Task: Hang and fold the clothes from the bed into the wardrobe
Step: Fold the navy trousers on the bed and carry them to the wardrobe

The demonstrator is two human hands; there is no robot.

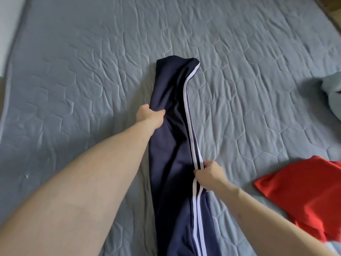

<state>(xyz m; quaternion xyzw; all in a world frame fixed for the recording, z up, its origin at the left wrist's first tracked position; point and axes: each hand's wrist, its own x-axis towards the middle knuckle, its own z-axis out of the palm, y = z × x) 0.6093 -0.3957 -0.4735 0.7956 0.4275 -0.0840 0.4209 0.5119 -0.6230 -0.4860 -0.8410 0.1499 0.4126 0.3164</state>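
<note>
Left grip [150, 115] pinching navy trousers [169, 145] edge, right grip [208, 174] on stripes

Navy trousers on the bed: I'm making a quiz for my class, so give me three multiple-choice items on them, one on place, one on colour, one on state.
1. Where does the red garment lie, seen from the trousers?
A. To the right
B. To the left
C. Underneath

2. What colour are the side stripes?
A. Yellow
B. White
C. Green

3. What is the left hand doing?
A. Resting flat on the bed
B. Hanging idle
C. Gripping the trousers

Key: 1 A, the red garment lies right of the trousers. 2 B, the stripes are white. 3 C, the left hand bunches the navy cloth in its grip.
</note>
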